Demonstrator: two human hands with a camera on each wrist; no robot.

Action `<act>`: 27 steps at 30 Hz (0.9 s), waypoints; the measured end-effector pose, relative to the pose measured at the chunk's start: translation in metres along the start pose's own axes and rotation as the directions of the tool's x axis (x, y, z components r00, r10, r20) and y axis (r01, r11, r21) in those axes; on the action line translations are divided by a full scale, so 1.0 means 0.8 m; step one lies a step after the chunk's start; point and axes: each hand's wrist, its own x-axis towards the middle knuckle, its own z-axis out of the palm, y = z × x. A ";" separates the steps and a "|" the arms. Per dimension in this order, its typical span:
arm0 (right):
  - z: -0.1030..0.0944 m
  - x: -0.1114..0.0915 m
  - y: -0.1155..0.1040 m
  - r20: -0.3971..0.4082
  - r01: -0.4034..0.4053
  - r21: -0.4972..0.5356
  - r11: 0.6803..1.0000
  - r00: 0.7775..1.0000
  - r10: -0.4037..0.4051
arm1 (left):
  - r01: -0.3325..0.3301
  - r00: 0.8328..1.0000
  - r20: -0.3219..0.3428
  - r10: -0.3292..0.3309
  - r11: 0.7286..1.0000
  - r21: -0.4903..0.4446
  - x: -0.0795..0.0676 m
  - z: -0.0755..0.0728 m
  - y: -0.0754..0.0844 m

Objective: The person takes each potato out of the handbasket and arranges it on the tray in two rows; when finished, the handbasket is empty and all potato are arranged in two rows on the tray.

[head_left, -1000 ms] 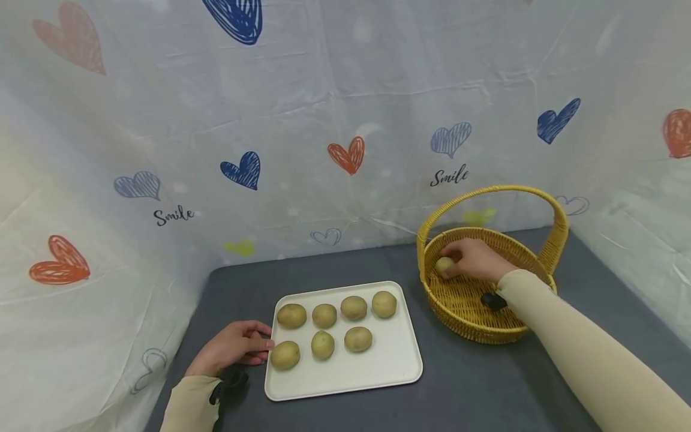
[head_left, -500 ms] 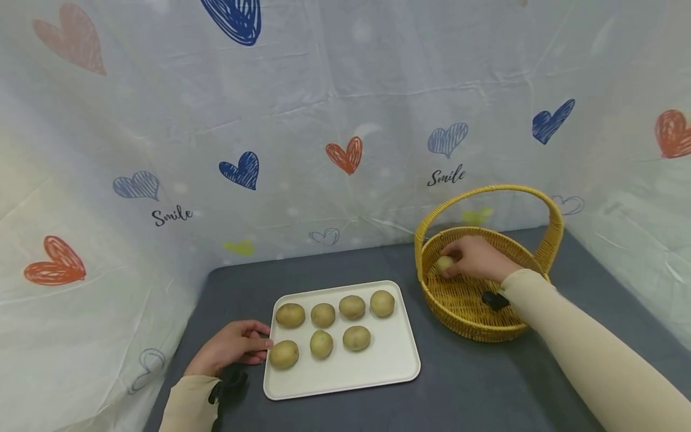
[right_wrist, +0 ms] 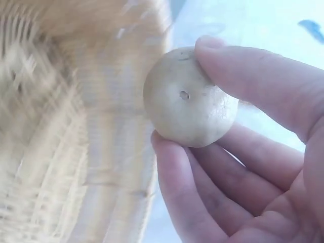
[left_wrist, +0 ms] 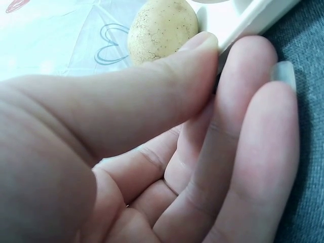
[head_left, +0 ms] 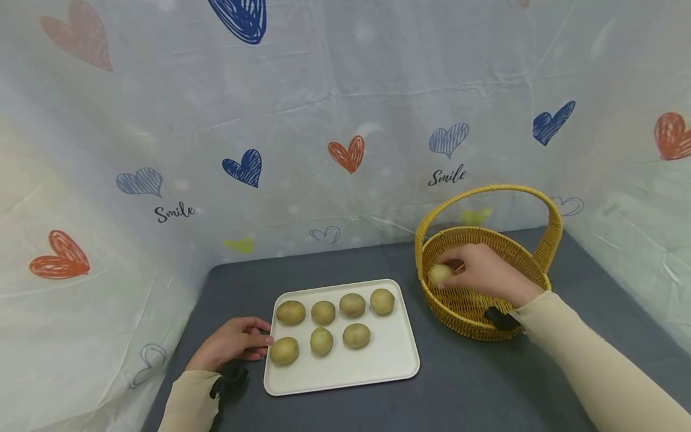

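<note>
My right hand [head_left: 486, 270] holds a pale potato [right_wrist: 190, 101] between thumb and fingertips, over the left side of the yellow wicker basket [head_left: 553, 240]. In the right wrist view the basket wall, blurred, stands just left of the potato. At the left short side of a white tray [head_left: 372, 372], my left hand [head_left: 232, 345] pinches the rim, thumb above and fingers below. Close to that thumb lies a potato [left_wrist: 162, 30] on the tray. Several potatoes form two rows there, the back row ending with one potato [head_left: 382, 301] at the right.
The tray and basket stand on a dark grey tabletop [head_left: 345, 414], basket to the right. A tall arched handle [head_left: 491, 188] spans the basket. Behind the table hangs a white curtain [head_left: 302, 120] printed with hearts.
My right hand has moved slightly up and toward me, bringing the potato from the basket's floor to near its left rim. The left hand stays at the tray.
</note>
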 end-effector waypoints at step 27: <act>0.146 -0.013 -0.064 0.010 0.152 0.133 0.979 0.988 -0.155 | -0.009 1.000 -0.002 0.009 1.000 -0.009 -0.007 0.001 0.007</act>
